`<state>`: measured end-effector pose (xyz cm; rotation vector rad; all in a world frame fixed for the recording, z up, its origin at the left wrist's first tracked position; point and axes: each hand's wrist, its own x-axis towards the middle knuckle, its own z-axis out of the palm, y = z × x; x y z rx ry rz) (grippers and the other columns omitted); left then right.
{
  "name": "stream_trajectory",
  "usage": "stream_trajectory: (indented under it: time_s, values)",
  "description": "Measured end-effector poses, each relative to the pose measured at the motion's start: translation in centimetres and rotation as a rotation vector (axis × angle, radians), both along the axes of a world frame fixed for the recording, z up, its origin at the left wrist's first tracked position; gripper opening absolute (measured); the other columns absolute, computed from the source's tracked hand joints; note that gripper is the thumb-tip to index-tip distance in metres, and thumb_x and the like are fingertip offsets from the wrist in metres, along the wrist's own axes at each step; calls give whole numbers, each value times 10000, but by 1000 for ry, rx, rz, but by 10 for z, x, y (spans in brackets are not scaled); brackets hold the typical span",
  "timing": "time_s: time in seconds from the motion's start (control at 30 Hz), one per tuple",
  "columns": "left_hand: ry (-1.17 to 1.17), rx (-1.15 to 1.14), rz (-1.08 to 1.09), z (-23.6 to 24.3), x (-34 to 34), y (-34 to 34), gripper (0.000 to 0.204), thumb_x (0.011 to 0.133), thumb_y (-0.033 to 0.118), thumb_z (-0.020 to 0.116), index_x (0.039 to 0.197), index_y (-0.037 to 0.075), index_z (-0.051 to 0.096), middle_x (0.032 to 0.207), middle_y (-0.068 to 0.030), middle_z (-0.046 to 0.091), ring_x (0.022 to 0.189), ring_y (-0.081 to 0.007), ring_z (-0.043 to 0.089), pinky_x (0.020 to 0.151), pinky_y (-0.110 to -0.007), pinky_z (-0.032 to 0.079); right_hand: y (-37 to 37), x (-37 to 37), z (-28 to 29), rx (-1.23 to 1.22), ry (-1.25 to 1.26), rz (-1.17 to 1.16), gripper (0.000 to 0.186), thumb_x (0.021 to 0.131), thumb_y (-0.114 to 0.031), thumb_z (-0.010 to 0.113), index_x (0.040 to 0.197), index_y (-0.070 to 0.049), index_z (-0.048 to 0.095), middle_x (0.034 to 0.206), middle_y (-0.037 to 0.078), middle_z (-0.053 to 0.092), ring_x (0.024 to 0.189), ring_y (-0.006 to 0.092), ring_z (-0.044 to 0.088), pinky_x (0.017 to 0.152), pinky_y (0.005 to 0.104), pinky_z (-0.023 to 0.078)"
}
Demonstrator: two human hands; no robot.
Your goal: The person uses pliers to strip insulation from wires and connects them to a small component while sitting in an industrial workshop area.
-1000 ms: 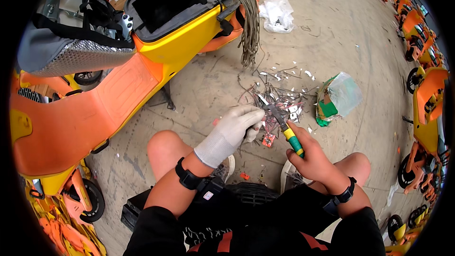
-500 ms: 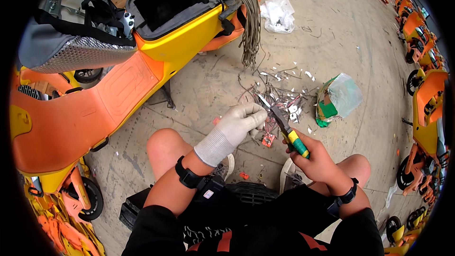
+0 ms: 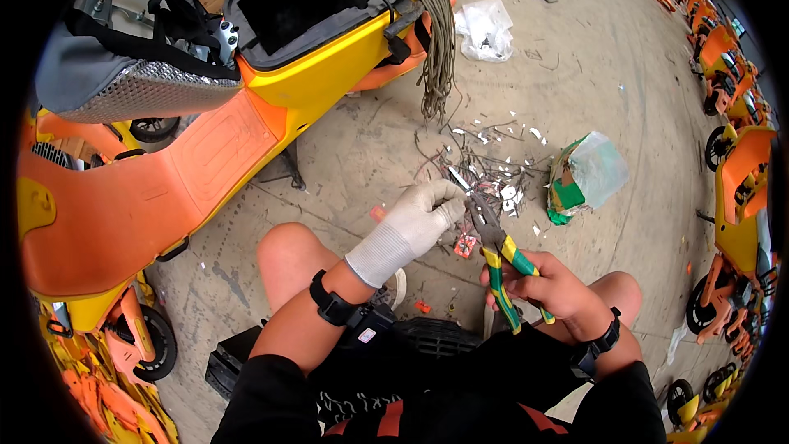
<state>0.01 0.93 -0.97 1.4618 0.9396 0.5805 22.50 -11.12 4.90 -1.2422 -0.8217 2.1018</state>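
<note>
My right hand (image 3: 538, 284), bare, grips a pair of pliers (image 3: 490, 234) with green and yellow handles. The handles are spread apart, and the dark jaws point up toward my left fingertips. My left hand (image 3: 423, 215) wears a pale knit glove with its fingers pinched together; what they hold is too small to make out. A thin white strip (image 3: 459, 178) shows just beyond these fingers; I cannot tell whether it is held or on the floor. Below the hands, cut wires and white scraps (image 3: 505, 189) lie in a loose pile on the floor.
A yellow and orange scooter (image 3: 222, 148) stands at the left, a bundle of grey cable (image 3: 436, 41) hanging over its end. Right of the scraps is a green and clear plastic bag (image 3: 588, 177). More scooters (image 3: 735, 189) line the right side. A clear bag (image 3: 485, 29) lies farther off.
The pliers have turned and their handles have spread, so both now show. My right hand has shifted slightly down and right. My left hand stays pinched, barely moved.
</note>
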Motion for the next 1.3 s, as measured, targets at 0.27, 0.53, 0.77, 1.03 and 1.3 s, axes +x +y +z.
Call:
stream_trajectory:
  time_s: [0.27, 0.53, 0.77, 1.03, 1.3]
  values:
    - [-41, 16, 124, 10, 7, -7, 219, 984, 187, 619, 1034, -24, 650, 809, -10, 646, 730, -64, 567, 676, -251, 487, 6, 5, -26, 447, -495, 49, 574, 878, 18, 553, 1444, -3, 461, 1189, 105, 606, 1018, 197, 628, 902, 315, 484]
    - [-99, -176, 98, 16, 1, -8, 248, 1003, 216, 568, 934, -11, 642, 717, 22, 573, 607, -36, 508, 551, -223, 425, 2, 1, -34, 851, -821, 26, 744, 825, 24, 622, 1520, -13, 362, 1256, 205, 549, 1128, 372, 564, 993, 386, 447]
    - [-176, -321, 109, 22, 2, -9, 227, 1010, 201, 567, 927, -2, 627, 701, 18, 559, 530, -36, 469, 482, -211, 377, 2, 1, -39, 915, -938, 32, 762, 800, 12, 634, 1512, 8, 363, 1319, 251, 520, 1200, 430, 537, 1033, 423, 445]
    - [-178, -344, 91, 28, 1, -10, 201, 1004, 193, 571, 971, 3, 629, 707, 14, 562, 540, -47, 475, 490, -208, 377, 2, -2, -35, 873, -921, 63, 744, 807, 4, 635, 1507, -11, 381, 1281, 239, 539, 1129, 413, 566, 979, 412, 472]
    - [-187, -323, 92, 21, 1, -7, 205, 1006, 196, 587, 995, -4, 629, 730, 30, 547, 554, -24, 453, 492, -201, 368, 2, -2, -33, 896, -887, 25, 724, 831, -1, 631, 1509, -18, 379, 1264, 226, 543, 1119, 397, 577, 959, 404, 479]
